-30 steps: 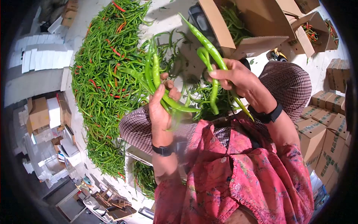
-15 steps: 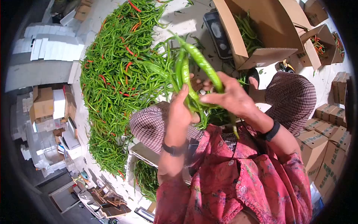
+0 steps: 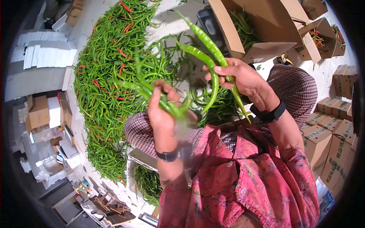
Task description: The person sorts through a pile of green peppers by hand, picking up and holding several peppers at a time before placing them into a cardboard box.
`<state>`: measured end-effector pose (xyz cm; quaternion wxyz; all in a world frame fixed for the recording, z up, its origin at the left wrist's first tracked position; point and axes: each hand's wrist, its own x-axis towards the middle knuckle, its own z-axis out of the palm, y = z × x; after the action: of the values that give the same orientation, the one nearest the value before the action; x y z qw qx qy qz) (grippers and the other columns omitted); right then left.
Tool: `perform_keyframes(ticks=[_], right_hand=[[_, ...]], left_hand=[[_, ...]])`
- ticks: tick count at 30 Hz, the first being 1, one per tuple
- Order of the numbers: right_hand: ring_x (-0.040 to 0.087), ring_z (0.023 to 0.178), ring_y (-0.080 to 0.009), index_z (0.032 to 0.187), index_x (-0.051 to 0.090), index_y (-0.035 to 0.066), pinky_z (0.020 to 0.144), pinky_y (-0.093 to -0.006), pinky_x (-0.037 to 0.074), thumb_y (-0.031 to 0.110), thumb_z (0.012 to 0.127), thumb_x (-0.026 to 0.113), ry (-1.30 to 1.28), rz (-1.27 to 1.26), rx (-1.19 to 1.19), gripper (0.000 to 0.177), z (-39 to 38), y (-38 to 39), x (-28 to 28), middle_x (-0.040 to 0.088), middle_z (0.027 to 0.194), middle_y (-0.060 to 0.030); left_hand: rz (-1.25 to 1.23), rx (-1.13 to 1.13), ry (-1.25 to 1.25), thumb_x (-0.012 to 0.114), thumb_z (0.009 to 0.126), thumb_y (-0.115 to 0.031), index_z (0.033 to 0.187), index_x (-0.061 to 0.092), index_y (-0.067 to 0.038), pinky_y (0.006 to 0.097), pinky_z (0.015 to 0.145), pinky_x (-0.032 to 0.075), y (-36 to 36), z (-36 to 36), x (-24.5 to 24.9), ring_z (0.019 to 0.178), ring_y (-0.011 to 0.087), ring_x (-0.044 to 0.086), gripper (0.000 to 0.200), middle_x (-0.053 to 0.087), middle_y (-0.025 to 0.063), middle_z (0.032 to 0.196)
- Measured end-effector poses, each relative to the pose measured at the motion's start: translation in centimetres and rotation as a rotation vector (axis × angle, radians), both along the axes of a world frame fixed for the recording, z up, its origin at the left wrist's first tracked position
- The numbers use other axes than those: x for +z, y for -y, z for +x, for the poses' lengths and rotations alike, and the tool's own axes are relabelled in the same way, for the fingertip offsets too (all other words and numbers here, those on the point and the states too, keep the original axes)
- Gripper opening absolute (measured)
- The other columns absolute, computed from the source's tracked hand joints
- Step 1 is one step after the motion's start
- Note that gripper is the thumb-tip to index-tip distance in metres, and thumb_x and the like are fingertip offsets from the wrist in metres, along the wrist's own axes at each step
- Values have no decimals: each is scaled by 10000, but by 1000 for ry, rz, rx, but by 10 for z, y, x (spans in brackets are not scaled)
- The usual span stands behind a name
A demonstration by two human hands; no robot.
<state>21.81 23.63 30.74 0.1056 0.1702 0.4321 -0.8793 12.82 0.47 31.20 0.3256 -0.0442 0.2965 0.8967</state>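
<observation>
Long green chili peppers are in both of my hands. My right hand (image 3: 241,78) pinches two large green chili peppers (image 3: 207,41), which point up and to the left, their lower ends hanging below my fingers. My left hand (image 3: 163,98) is closed around several green chili peppers (image 3: 141,88), partly smeared by motion. Beyond my left hand lies a big pile of green chili peppers (image 3: 110,72) with a few red ones mixed in. More green chili peppers (image 3: 220,106) lie between my knees, partly hidden behind my hands.
An open cardboard box (image 3: 266,22) with green peppers inside stands at the upper right, beside a dark tray (image 3: 211,22). A smaller box (image 3: 323,41) holds red and green peppers. Stacked cartons (image 3: 323,140) are at the right. A white crate (image 3: 142,157) holds peppers near my left elbow.
My hands have moved apart, the left going left and down with some of the peppers. My right hand has risen slightly and now holds two peppers spread apart.
</observation>
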Motion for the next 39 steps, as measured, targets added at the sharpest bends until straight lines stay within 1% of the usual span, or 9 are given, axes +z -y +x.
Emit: perform_keyframes(ticks=[5,9,11,14,25,30,34,36,39], right_hand=[[517,696,-31,1261,534,-29,541,-158,411,151,928,576,-38,-68,-195,381,5,2,12,658,1068,-102],[488,683,-43,1274,515,-41,531,-174,396,142,928,570,-139,-178,-125,395,9,-6,-1,648,1066,-113],[439,657,-57,1293,490,-45,521,-189,380,151,919,578,-290,-462,-60,431,10,-8,-11,626,992,-101],[397,642,-65,1309,465,-50,516,-201,367,164,909,588,-354,-569,-70,470,12,-6,-14,580,922,-79],[403,598,-53,1301,468,-42,506,-193,368,169,893,611,-363,-609,-73,481,15,-4,-23,570,899,-78],[460,633,-42,1254,528,-25,538,-185,379,198,878,644,-39,-71,97,453,30,-10,-16,654,971,-84],[503,718,-65,1262,548,-9,633,-200,419,135,910,591,237,427,23,382,45,4,-13,660,1100,-35],[441,613,-63,1257,539,-16,558,-205,372,116,904,582,227,435,-137,379,48,8,3,672,1022,-66],[416,597,-52,1240,535,-10,530,-202,343,152,908,584,144,459,-150,372,46,9,31,666,928,-76]], left_hand=[[8,-7,-66,615,885,-233,1130,503,-47,271,605,373,7,-2,-4,694,131,431,327,498,35,846],[-74,-73,-101,636,865,-183,1157,515,-25,267,607,376,1,2,-8,685,137,447,354,533,59,870],[-69,-117,-114,637,865,-174,1161,516,-22,268,607,380,0,4,-11,687,137,451,354,536,61,874],[-64,-168,-126,633,870,-149,1173,520,-12,272,609,395,-5,5,-15,687,139,473,351,554,69,876],[-164,-202,-164,646,874,-189,1182,501,-4,260,581,386,-5,7,-14,668,128,461,388,535,67,857],[-184,-183,-117,664,873,-248,1183,504,-9,282,588,384,-4,7,-14,680,143,481,423,554,72,871],[-139,-170,-72,656,883,-271,1166,510,-24,299,633,390,-4,4,-19,711,154,484,402,545,67,873],[-164,-170,-114,632,901,-280,1157,515,-35,294,645,385,-4,8,-16,723,158,480,373,537,63,872],[-99,-193,15,606,912,-284,1162,524,-53,291,641,400,-4,6,-15,717,159,485,350,544,65,877]])
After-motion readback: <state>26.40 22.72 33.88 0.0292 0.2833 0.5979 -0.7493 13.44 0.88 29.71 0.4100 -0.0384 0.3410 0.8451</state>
